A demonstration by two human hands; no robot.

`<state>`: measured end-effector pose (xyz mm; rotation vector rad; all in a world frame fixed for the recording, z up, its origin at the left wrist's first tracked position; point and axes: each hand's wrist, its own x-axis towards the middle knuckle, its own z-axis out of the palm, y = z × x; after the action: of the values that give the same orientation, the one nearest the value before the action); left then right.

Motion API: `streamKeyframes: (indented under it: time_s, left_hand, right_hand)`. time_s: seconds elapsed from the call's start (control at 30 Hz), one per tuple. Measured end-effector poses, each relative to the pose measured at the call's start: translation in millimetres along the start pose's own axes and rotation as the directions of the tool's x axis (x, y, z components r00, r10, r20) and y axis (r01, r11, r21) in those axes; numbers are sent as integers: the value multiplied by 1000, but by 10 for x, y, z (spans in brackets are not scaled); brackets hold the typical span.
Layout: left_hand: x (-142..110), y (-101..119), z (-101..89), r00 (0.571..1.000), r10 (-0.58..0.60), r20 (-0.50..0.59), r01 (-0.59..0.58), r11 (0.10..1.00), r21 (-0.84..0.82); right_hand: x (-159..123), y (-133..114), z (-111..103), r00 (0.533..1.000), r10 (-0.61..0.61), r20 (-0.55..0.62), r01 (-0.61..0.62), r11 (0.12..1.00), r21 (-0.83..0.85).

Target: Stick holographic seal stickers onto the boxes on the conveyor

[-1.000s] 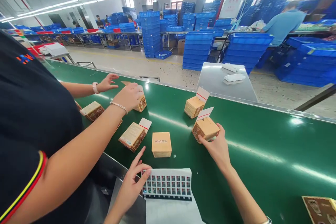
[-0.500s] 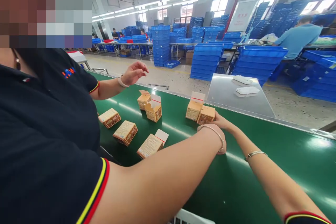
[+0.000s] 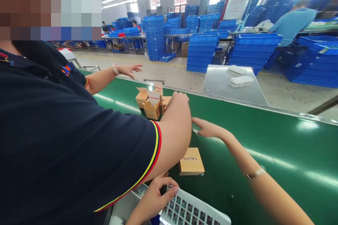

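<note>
My left hand (image 3: pixel 160 193) is closed on the near edge of a white gridded tray (image 3: pixel 195 209), thumb on top. Rows of small dark squares show across the tray. My right hand (image 3: pixel 207 127) reaches in from the right over the green belt (image 3: pixel 264 130), fingers stretched and holding nothing. Just beyond the tray a flat tan carton (image 3: pixel 192 161) with dark writing lies on the belt. Farther back stand several small brown boxes, among them an open-flapped box (image 3: pixel 152 107). A co-worker's arm (image 3: pixel 174 130) crosses in front of me, its hand at these boxes.
The co-worker in a navy shirt (image 3: pixel 66 130) fills the left side; their other hand (image 3: pixel 129 70) hovers over the belt. Past the belt stand a metal side table (image 3: pixel 224 88) with two white pieces and stacked blue crates (image 3: pixel 202 52). A person in light blue works behind.
My right hand has come away from the brown box. The co-worker's arm has shifted left, with boxes now grouped together. My left hand and the tan carton have come into view.
</note>
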<state>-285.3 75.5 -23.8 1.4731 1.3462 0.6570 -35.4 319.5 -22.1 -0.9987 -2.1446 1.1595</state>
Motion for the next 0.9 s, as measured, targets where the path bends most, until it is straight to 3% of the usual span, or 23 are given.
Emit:
streamKeyframes:
  time_s: [0.07, 0.13, 0.23, 0.33, 0.4, 0.5, 0.57, 0.63, 0.73, 0.8, 0.9]
  left_hand:
    - [101, 40, 43, 996, 52, 70, -50, 998, -37]
    - [189, 122, 103, 990, 78, 118, -70, 995, -70]
    - [214, 282, 173, 984, 92, 153, -81, 994, -74]
    - [137, 419, 187, 981, 34, 192, -18, 996, -85]
    - [78, 477, 188, 979, -37, 199, 52, 996, -73]
    - [41, 526, 234, 977, -101, 186, 121, 988, -98]
    - [61, 557, 309, 972, -131, 196, 163, 974, -158]
    - [107, 603, 412, 959, -158, 235, 213, 950, -231]
    - [189, 717, 571, 943, -130, 306, 233, 914, -332]
    - [229, 805, 647, 931, -78, 356, 218, 902, -373]
    - [264, 889, 704, 908, -10, 419, 174, 918, -356]
  right_hand:
    - [-582, -75, 38, 989, 51, 136, -52, 999, 7]
    - [-1084, -202, 174, 950, 56, 308, -87, 992, 87]
    - [-1538, -388, 403, 983, 114, 141, -144, 963, 228]
    - [-1738, -421, 461, 980, 153, 129, -188, 923, 336]
    - [-1847, -374, 407, 972, 207, 112, -231, 933, 277]
    - [-2050, -392, 297, 946, 308, -105, -306, 952, 32]
    - [-2189, -554, 260, 909, 306, -282, -345, 933, -103]
    - [-2291, -814, 276, 893, 257, -370, -342, 921, -185]
    - [-2339, -1162, 386, 945, 78, -316, -159, 958, -240]
    - [-2322, -1245, 466, 946, -36, -321, -63, 954, -293]
    - [-2316, -1183, 511, 919, -72, -388, -55, 950, -308]
